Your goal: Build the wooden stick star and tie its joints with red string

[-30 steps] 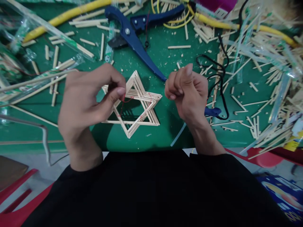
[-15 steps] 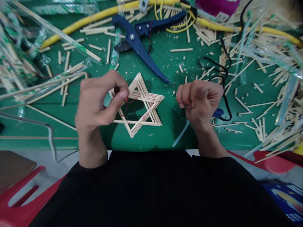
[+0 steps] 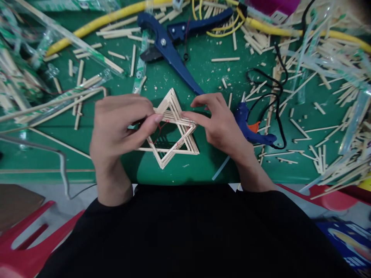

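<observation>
A six-pointed star made of thin wooden sticks lies on the green table, with red thread wound around some of its crossings. My left hand is closed in a pinch over the star's upper left side, and red thread runs from its fingertips. That hand covers the star's left points. At the star's upper right, my right hand has thumb and forefinger apart, one fingertip touching or just over the sticks. A blue glue gun with an orange trigger lies just right of this hand. A clear glue stick pokes out below it.
A blue-handled cutter lies beyond the star. A yellow hose crosses the back. Cut sticks are scattered at right, with plastic-wrapped sticks at left. A black cord loops by the glue gun. Red chairs stand below the table edge.
My right hand has opened from a fist and moved left to the star, uncovering the glue gun. My left hand keeps its pinch and has shifted slightly.
</observation>
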{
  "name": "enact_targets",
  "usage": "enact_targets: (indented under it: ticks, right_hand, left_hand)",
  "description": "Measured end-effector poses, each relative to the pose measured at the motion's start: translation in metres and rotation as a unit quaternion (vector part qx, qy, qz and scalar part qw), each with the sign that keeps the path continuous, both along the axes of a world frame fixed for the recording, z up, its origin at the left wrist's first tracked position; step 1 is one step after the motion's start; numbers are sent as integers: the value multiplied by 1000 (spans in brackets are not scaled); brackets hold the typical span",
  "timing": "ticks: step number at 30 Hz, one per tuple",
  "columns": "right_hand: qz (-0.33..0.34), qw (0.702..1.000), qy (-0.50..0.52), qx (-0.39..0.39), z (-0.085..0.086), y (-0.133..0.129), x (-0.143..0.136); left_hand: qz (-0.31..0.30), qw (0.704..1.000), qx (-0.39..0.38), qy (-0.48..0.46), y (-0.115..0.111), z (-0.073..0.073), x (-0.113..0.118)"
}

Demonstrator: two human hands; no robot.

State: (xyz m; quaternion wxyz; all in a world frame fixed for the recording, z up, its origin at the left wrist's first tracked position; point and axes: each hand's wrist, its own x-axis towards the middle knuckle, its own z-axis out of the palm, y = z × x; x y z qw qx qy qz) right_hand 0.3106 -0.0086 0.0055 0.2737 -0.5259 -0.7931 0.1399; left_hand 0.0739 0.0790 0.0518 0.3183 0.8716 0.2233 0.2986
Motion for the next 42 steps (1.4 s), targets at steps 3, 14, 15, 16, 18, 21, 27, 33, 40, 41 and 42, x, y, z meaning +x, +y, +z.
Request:
enact_targets:
  ticks: [3,14,15,16,18,21,27,33,40,41,42]
  right_hand:
    - [5,1000,-23,6,-3,1,2]
    - [86,996,30,-18,4,4,17]
    - [81,996,31,-20,3,4,17]
    - [76,996,32,-18,2,4,17]
    - [65,997,36,-17,2,5,17]
    - [56,997,42,-18,5,5,17]
    - [57,995,66,-42,16,4,18]
    - [22,992,113,-47,22,2,10]
    - [48,988,141,-30,38,0,-11]
    - [51,991,120,-29,41,-1,-13]
    - [52,993,100,-24,44,-1,-16]
  left_hand:
    - [5,1000,18,-5,0,0,0]
    - [24,1000,8,-3,-2,-1,-3]
    - [20,1000,7,-5,-2,-1,-3]
    - [14,1000,4,-6,-1,-1,-3]
    - [-2,1000,-6,-6,-1,-1,-3]
    - [-17,1000,-19,-3,0,0,-3]
    - [-16,996,-62,63,-1,8,-5]
    - [-47,990,-120,60,2,12,-4]
    - [-32,992,-112,46,1,16,-2]
    - [-28,993,-104,46,0,16,-1]
    - [-26,994,-97,49,0,16,-1]
